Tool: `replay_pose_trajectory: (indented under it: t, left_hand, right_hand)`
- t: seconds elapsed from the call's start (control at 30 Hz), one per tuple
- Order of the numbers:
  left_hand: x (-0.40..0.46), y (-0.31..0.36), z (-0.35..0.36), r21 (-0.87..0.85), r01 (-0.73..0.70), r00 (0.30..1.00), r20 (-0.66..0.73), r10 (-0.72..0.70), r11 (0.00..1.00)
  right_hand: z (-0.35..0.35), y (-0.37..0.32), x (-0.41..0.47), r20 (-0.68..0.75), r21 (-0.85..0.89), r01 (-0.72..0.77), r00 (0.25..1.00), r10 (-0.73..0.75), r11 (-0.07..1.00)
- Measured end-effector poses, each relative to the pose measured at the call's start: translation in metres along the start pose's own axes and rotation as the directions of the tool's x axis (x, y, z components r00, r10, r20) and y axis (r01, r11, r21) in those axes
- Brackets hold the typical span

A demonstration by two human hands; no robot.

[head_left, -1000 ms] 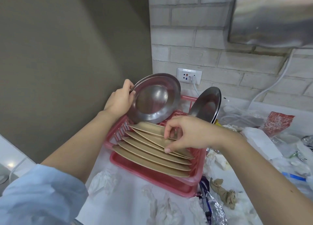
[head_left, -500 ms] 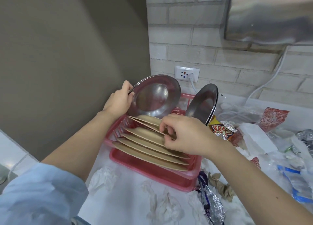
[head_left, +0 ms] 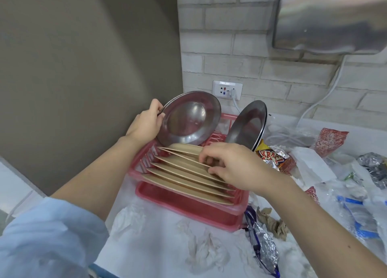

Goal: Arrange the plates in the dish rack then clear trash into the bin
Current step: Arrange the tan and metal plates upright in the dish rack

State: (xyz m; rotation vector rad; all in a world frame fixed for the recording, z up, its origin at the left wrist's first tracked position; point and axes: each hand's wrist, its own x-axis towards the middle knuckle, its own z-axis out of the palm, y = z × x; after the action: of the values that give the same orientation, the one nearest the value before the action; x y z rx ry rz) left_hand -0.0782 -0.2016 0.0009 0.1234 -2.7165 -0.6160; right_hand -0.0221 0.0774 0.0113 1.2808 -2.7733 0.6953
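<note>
noted: pink dish rack [head_left: 189, 209] near back left corner of white counter [head_left: 150, 242], grey wall just beside on left, brick wall behind; right side of counter crowded with trash, front strip strewn with crumpled tissues [head_left: 206, 251]. inside rack: row of tan plates [head_left: 184, 178] standing on edge in slots, leaning back, filling front and middle. behind them, steel plate [head_left: 188, 121] held tilted, lower rim down in rear of rack; second steel plate [head_left: 248, 126] leaning at back right corner. left hand [head_left: 145, 126] gripping left rim of first steel plate, fingers curled over edge. right hand [head_left: 232, 166] pinching top edges of rearmost tan plates, fingers bent down among them. trash observed: snack wrapper [head_left: 272, 157] touching right of rack, foil packet [head_left: 262, 245] at front right corner, brown crumpled paper [head_left: 272, 223] beside it, clear plastic bags [head_left: 356, 194] further right. bin not in view
</note>
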Motion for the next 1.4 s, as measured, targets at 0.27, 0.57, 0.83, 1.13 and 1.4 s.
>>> replay_pose_trajectory:
  t: [0.27, 0.57, 0.83, 1.13, 1.4]
  left_hand:
    - [0.002, -0.002, 0.001, -0.023, -0.001, 1.000, 0.008, 0.001, 1.000]
    - [0.000, 0.002, 0.005, 0.021, 0.007, 1.000, 0.003, -0.007, 1.000]
    - [0.002, 0.005, 0.010, 0.067, 0.074, 0.996, -0.047, -0.071, 0.995]
    - [0.001, 0.010, 0.015, 0.069, 0.133, 0.986, -0.113, -0.124, 0.989]
    - [0.012, 0.008, 0.015, 0.099, 0.166, 0.981, -0.121, -0.154, 0.981]
  right_hand:
    - [-0.011, 0.004, -0.012, 0.038, 0.200, -0.189, 0.982, 0.185, 0.961]
    - [-0.036, 0.070, 0.007, -0.536, 0.207, -0.656, 0.545, 0.645, 0.726]
    - [-0.031, 0.080, 0.034, -0.350, 0.158, -0.702, 0.618, 0.704, 0.694]
    - [-0.035, 0.071, 0.036, -0.494, -0.044, -0.453, 0.784, 0.375, 0.890]
    - [-0.033, 0.071, 0.036, -0.537, -0.141, -0.361, 0.810, 0.235, 0.922]
